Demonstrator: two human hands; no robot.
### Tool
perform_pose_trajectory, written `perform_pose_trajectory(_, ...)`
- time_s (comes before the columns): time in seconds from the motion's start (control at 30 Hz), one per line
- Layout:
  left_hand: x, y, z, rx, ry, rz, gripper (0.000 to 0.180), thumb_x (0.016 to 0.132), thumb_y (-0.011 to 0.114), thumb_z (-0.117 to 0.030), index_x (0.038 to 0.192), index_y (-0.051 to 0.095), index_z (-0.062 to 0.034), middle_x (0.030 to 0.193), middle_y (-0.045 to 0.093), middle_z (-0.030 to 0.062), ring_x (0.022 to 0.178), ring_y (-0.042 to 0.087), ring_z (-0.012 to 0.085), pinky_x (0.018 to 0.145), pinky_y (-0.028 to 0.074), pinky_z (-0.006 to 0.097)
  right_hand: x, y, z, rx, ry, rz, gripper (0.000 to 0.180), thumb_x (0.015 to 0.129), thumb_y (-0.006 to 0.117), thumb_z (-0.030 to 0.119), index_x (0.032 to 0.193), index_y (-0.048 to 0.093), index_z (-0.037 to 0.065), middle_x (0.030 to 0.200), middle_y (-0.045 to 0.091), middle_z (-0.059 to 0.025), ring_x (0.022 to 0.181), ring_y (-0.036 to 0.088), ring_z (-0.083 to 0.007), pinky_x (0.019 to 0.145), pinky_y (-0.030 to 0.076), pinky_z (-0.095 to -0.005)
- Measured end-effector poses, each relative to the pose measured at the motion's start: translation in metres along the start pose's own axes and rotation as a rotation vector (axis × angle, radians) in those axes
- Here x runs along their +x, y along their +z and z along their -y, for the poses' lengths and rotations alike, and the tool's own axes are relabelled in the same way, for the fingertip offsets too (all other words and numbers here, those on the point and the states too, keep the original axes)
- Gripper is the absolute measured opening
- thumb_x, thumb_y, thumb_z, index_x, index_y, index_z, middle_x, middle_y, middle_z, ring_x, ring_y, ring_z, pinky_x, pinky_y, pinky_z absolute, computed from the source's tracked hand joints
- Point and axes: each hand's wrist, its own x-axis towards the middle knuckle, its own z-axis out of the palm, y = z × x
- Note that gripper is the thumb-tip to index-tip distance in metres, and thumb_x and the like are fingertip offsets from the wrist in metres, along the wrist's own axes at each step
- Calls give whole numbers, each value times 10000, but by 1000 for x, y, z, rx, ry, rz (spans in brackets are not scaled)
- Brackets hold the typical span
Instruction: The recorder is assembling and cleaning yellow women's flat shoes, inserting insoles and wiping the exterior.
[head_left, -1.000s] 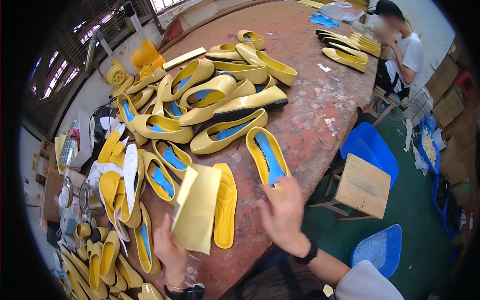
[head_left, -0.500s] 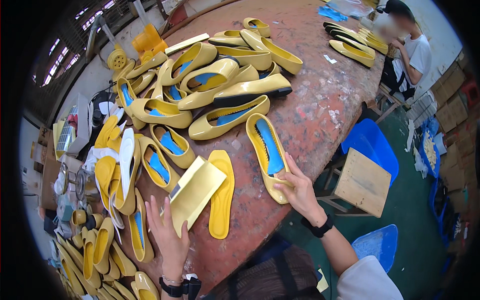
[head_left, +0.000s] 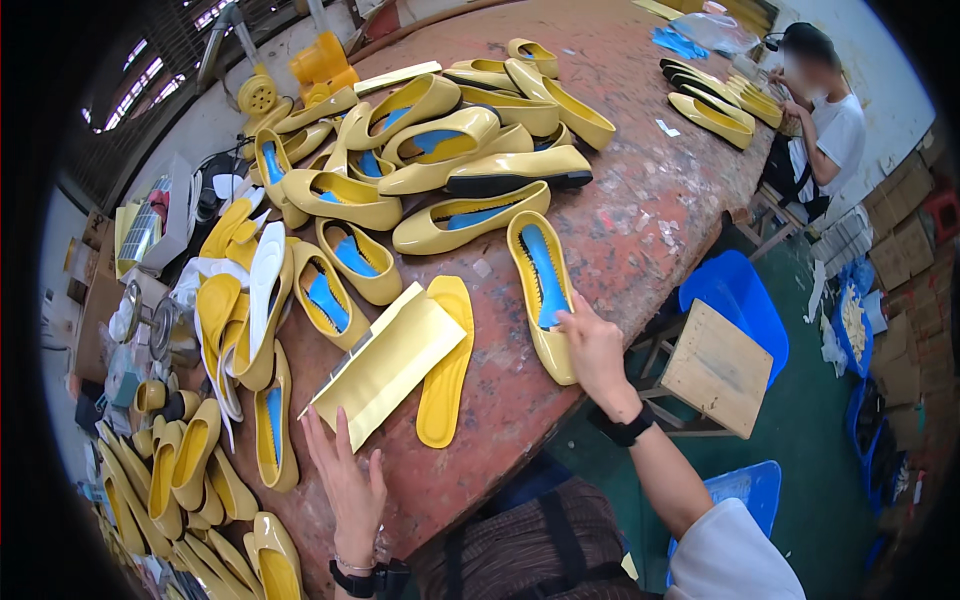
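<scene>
My right hand rests on the near end of a yellow flat shoe with a blue lining, fingers on its rim at the table's edge. My left hand lies flat and open on the red-brown table, just below a folded yellow sheet. A yellow insole lies beside that sheet, between my hands. Several more yellow shoes with blue linings are heaped further back.
A pile of yellow shoes and insoles fills the left side. A wooden stool and blue plastic seats stand to the right below the table. Another person sits at the far right by more shoes.
My right hand moved from the air near the table's edge onto the near shoe. My left hand slid down off the folded sheet and now lies flat below it.
</scene>
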Motion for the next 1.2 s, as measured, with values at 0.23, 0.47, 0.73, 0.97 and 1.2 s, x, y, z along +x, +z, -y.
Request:
perform_pose_trajectory(0.23, -18, -1, 1, -66, -30, -9, 811, 805, 697, -31, 1526, 329, -73, 1603, 163, 276, 1477, 145, 498, 1189, 199, 562, -2, -31, -15, 482, 212, 142, 272, 979, 590, 232, 1085, 697, 5, 1329, 586, -276, 1301, 540, -372, 1001, 465, -390)
perform_pose_trajectory(0.47, -28, 0, -34, -355, 101, 76, 947, 774, 820, -214, 1533, 285, -30, 1596, 166, 297, 1478, 194, 463, 1189, 236, 509, 11, -49, 54, 547, 79, 221, 175, 798, 779, 103, 929, 683, 40, 1459, 488, -256, 1441, 343, -411, 1166, 270, -473)
perform_pose_trajectory(0.73, -35, -3, -62, -995, -5, -194, 722, 923, 657, -351, 1459, 345, 19, 1466, 426, 206, 1368, 423, 343, 1181, 267, 459, -49, -76, 193, 787, -329, 576, 91, 829, 739, 59, 916, 725, 37, 1150, 701, -143, 1190, 617, -340, 1048, 435, -452)
perform_pose_trajectory(0.97, -44, -52, 57, -1318, -672, -863, 352, 1019, 537, -341, 1247, 586, -78, 1130, 633, 47, 1094, 601, 187, 988, 480, 365, -23, 1, 151, 204, -347, 580, 346, 706, 624, -102, 1035, 671, -6, 1099, 666, -212, 1135, 613, -366, 958, 515, -416)
perform_pose_trajectory(1.2, 54, -130, 170, -1395, -725, -484, 459, 978, 609, -397, 1284, 553, -60, 1058, 666, 38, 971, 643, 149, 881, 533, 313, 6, 44, 129, -73, -701, 791, 532, 720, 662, -4, 1241, 598, 79, 1407, 455, -241, 1425, 321, -430, 1180, 252, -553)
